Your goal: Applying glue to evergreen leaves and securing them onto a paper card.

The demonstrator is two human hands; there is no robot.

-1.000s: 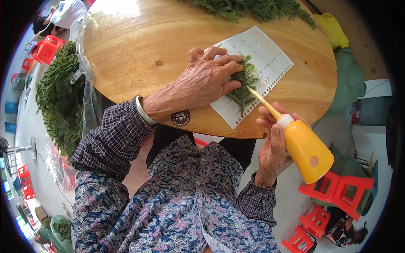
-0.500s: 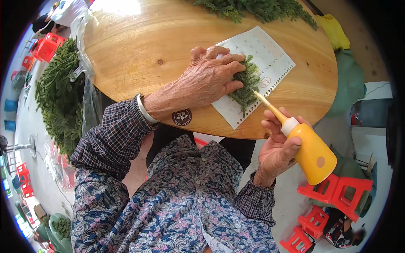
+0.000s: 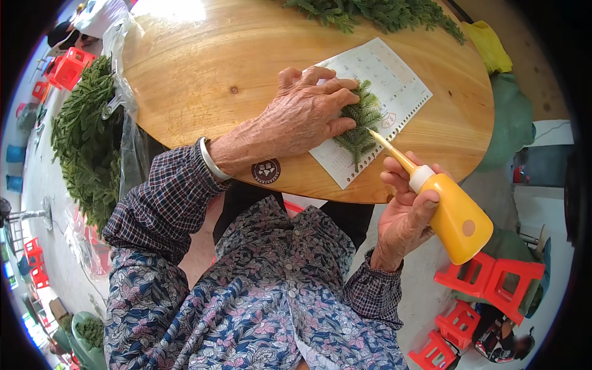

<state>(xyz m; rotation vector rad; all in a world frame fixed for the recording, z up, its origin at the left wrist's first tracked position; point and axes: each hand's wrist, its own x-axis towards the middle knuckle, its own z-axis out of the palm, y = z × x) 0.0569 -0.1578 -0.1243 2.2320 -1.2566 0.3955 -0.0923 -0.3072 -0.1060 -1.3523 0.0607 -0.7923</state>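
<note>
A small green fir sprig [image 3: 364,123] lies on a white calendar sheet [image 3: 401,77] with a punched edge. My left hand [image 3: 311,111] rests over the sheet, its fingertips and thumb closed on the sprig's left side and pressing it down. In my right hand [image 3: 404,216] is a yellow squeeze glue bottle [image 3: 459,219] with a white collar and a long thin nozzle. The bottle is tilted, and its nozzle tip is at the sprig's lower right side. Whether the tip touches the needles I cannot tell.
The round wooden table [image 3: 197,80] carries more fir branches [image 3: 382,15] along its far edge. A big heap of greenery [image 3: 89,142] and clear plastic [image 3: 126,80] hang at the left. Red stools [image 3: 518,283] stand at the lower right. A yellow cloth [image 3: 487,46] is at the far right.
The glue bottle and my right hand have shifted very slightly, the bottle's base rising a little. My left hand and the sprig stay in place.
</note>
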